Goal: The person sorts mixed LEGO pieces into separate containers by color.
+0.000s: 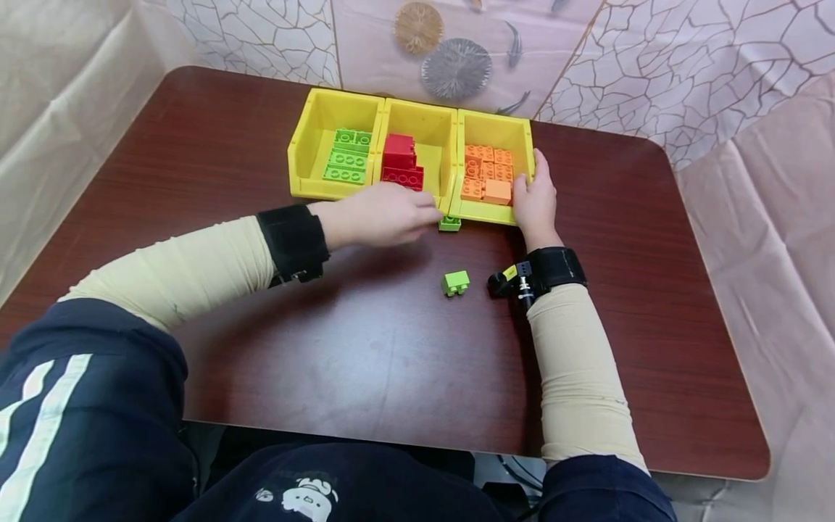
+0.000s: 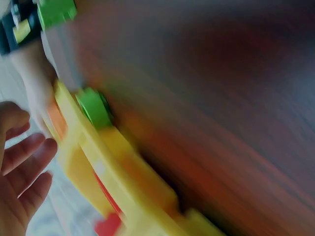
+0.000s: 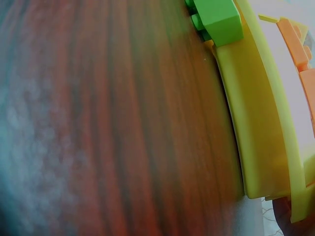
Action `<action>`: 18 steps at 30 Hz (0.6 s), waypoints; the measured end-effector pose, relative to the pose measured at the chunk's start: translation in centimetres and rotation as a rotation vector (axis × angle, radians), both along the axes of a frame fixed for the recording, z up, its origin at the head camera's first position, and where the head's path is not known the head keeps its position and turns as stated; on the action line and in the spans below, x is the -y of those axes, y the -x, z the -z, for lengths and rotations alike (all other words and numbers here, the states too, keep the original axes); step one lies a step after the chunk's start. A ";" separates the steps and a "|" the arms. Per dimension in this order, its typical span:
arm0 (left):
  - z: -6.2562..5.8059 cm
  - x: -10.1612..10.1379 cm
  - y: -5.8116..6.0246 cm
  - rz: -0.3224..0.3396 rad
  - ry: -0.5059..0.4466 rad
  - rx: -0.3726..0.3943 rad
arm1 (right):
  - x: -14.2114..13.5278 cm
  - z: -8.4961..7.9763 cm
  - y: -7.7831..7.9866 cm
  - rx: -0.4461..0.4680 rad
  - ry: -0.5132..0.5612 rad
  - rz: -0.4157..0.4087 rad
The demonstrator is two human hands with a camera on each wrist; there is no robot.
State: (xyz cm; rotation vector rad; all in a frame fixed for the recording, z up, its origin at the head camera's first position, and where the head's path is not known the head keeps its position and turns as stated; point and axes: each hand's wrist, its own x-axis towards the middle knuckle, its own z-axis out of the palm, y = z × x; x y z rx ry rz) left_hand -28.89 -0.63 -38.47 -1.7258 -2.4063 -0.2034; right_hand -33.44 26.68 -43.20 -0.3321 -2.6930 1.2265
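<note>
Three joined yellow bins (image 1: 417, 196) stand at the back of the table. My left hand (image 1: 391, 214) hovers at the front of the middle bin, near a green toy brick (image 1: 449, 224) beside the bin fronts. In the left wrist view the left hand (image 2: 22, 167) has loosely bent fingers and holds nothing. My right hand (image 1: 538, 206) grips the right bin's side wall, thumb on the inner side and fingers outside. A second green brick (image 1: 455, 283) lies closer to me, studs down. The right wrist view shows one green brick (image 3: 221, 22) against the yellow wall.
Green bricks (image 1: 348, 156) lie in the left bin, red bricks (image 1: 401, 163) in the middle one, and orange bricks (image 1: 485, 174) in the right one. The brown table (image 1: 326, 362) runs to a patterned backdrop (image 1: 457, 43) behind the bins.
</note>
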 end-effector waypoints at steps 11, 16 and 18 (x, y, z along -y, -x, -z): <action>1.7 -4.6 -3.0 0.180 0.233 0.100 | 0.0 0.1 0.1 -0.011 0.006 -0.007; 2.2 -5.1 -3.1 0.197 0.267 0.103 | -0.1 0.2 0.2 -0.022 0.003 -0.009; 2.2 -5.1 -3.1 0.199 0.255 0.103 | -0.2 0.3 0.2 -0.026 0.001 -0.008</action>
